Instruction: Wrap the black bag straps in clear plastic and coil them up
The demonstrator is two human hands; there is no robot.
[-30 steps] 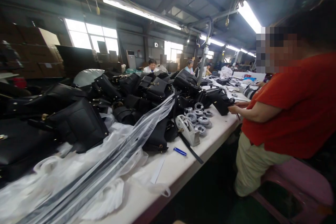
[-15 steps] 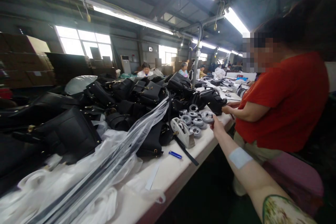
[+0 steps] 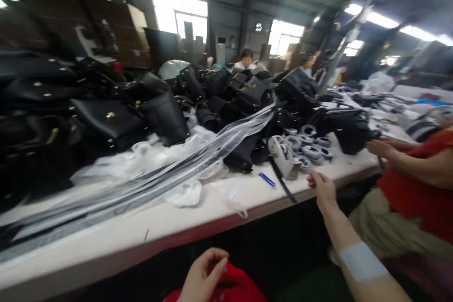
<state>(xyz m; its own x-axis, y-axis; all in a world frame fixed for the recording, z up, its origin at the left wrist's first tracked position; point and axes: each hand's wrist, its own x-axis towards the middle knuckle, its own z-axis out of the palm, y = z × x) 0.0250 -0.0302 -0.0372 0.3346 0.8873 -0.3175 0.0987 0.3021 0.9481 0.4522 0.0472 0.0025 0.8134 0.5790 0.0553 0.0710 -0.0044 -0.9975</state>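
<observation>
My right hand [image 3: 322, 191] is in the air by the table's front edge, fingers curled together with nothing visible in them. It is nearest to the coiled rings of grey-white strip [image 3: 311, 152], several of which lie in a cluster just beyond it. Low in the picture, my left hand [image 3: 207, 271] is over red cloth [image 3: 240, 285], its thumb and fingers bent in and nothing showing between them. A pale tape dispenser [image 3: 281, 153] stands left of the rings, with a black strap [image 3: 283, 184] beside it.
Black bags [image 3: 109, 120] are heaped along the table [image 3: 116, 240]. Long grey-and-white strips [image 3: 170, 174] run across it over white wrapping. A blue lighter-like object [image 3: 266, 179] lies near the front. A co-worker in red [image 3: 421, 184] is close on the right, hands at a black bag [image 3: 348, 127].
My right hand has let go of a coiled ring and drawn back from the cluster. The view has swung left and down, and my left hand has come into sight.
</observation>
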